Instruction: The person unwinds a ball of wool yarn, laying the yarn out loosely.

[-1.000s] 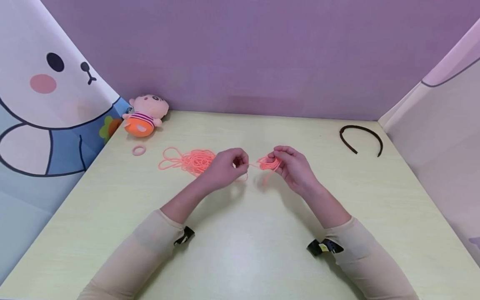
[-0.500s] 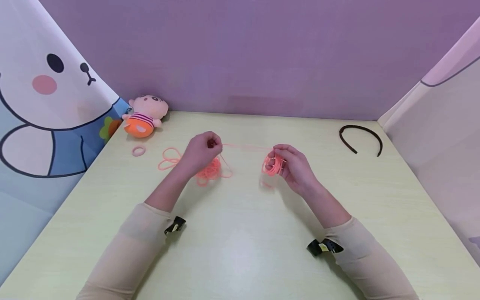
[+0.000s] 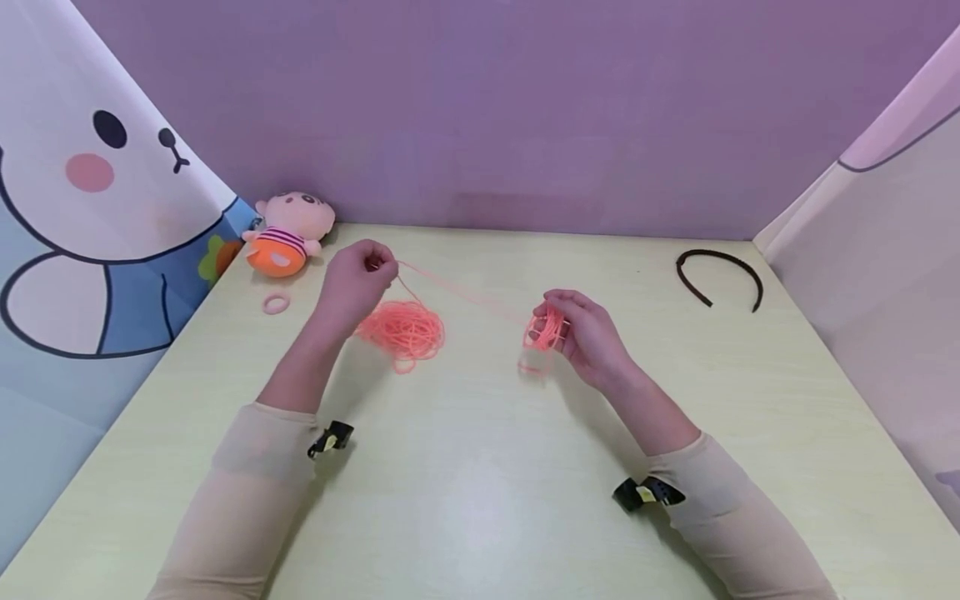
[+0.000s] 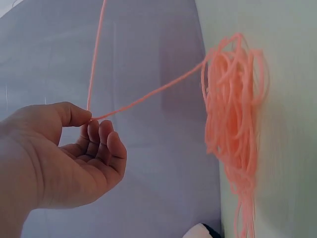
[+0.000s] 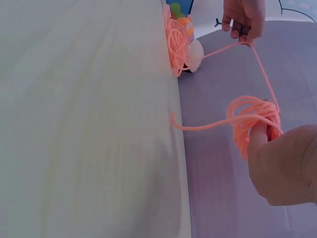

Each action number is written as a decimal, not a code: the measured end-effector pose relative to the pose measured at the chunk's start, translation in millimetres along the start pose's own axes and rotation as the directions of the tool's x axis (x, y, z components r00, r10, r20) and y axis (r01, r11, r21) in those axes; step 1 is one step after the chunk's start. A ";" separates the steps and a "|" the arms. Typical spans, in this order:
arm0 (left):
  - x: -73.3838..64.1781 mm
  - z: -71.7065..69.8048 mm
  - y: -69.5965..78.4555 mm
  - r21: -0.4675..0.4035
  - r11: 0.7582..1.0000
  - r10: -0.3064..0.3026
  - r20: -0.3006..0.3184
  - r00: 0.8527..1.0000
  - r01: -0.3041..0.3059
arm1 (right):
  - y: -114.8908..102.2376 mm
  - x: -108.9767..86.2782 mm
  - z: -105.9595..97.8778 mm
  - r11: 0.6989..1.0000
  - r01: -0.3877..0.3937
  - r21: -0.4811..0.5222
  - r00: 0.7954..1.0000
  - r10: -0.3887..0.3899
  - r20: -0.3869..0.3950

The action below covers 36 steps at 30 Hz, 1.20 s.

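Observation:
My left hand [image 3: 354, 282] is raised at the left, pinching a strand of coral-pink yarn [image 4: 153, 92] between thumb and forefinger. From that pinch one length drops to a loose pile of yarn [image 3: 405, 332] on the table, and another runs across to my right hand [image 3: 592, 337]. The right hand grips a small wound bundle of the same yarn [image 5: 247, 119], with loops round the fingers. A loose yarn tail [image 5: 198, 127] hangs from the bundle down toward the table. In the left wrist view, the pile [image 4: 230, 104] shows as tangled loops.
A plush doll [image 3: 288, 233] in a striped top lies at the table's back left corner. In front of it is a pink ring [image 3: 276, 303]. A dark headband [image 3: 720, 253] lies at the back right. A purple backdrop [image 3: 525, 117] rises behind the table.
My left hand has moved left and away toward the back, drawing the strand out longer between the hands. The right hand stays in place, its bundle turned to hang lower.

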<state>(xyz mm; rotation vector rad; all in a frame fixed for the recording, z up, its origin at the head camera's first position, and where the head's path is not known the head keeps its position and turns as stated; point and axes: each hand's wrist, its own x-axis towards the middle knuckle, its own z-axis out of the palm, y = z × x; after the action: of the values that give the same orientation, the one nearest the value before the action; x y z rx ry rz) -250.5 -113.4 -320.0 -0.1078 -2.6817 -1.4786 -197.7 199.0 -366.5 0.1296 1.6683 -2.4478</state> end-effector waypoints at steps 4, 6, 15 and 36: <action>2.3 -10.8 -3.4 -0.012 0.999 -0.046 -0.056 0.997 0.045 | 0.1 -0.2 0.0 1.000 0.003 -0.009 1.000 -0.003 -0.021; 2.7 -15.5 -4.7 -0.030 0.998 -0.059 -0.080 0.995 0.057 | 0.0 -0.2 -0.2 1.000 0.011 0.002 1.000 -0.011 -0.026; 7.2 -33.8 -12.0 -0.099 0.978 -0.195 -0.113 0.974 0.184 | -1.8 1.9 -1.0 0.996 0.044 0.083 0.997 -0.039 -0.066; -15.5 32.9 10.6 -0.030 0.984 0.171 0.398 0.902 -0.173 | 1.1 -6.7 3.3 0.999 0.018 0.031 0.918 -0.029 0.396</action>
<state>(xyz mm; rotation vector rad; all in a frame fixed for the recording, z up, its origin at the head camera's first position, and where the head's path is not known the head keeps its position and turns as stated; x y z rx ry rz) -235.1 -80.2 -330.2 -0.7026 -2.8804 -1.5317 -190.8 196.2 -365.1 -0.3636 1.4630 -2.3128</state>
